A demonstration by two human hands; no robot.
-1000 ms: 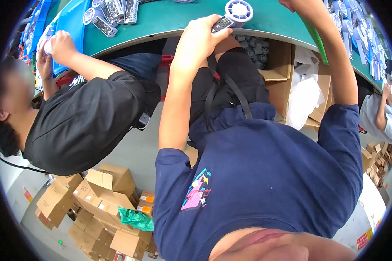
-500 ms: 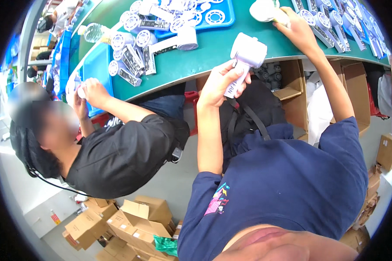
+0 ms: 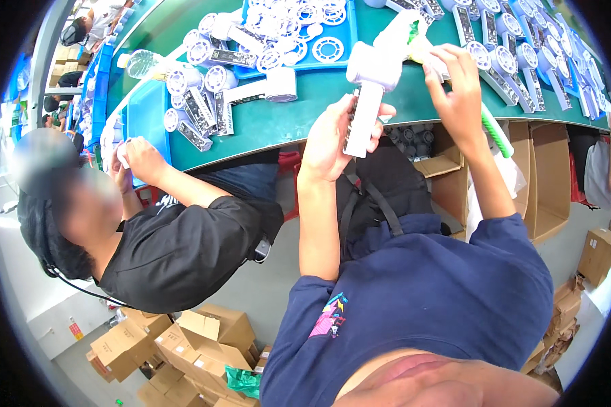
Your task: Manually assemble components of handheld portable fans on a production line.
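My left hand (image 3: pixel 327 146) grips a white handheld fan body (image 3: pixel 370 102) by its handle, round head up, with a dark circuit strip showing along the handle's side. Past the fan's head, a white rounded object with green on it (image 3: pixel 409 37) is at the table; its kind is unclear. My right hand (image 3: pixel 458 98) is beside the white object's near end, fingers spread and thumb apart. Behind my right wrist, a green striped rod-like thing (image 3: pixel 497 132) slants across the table edge.
Several fan bodies (image 3: pixel 499 64) lie in rows at the right. Round white grilles (image 3: pixel 327 49) fill a blue tray (image 3: pixel 352 30). More fan bodies (image 3: pixel 200 102) are heaped left, near a clear bottle (image 3: pixel 141 64). A co-worker in black (image 3: pixel 183 251) works at left. Cardboard boxes (image 3: pixel 550 169) stand under the table.
The fan in my left hand has turned, so its circuit strip shows. My right hand has moved nearer, its fingers loosened from the white object. The green striped thing has come into sight.
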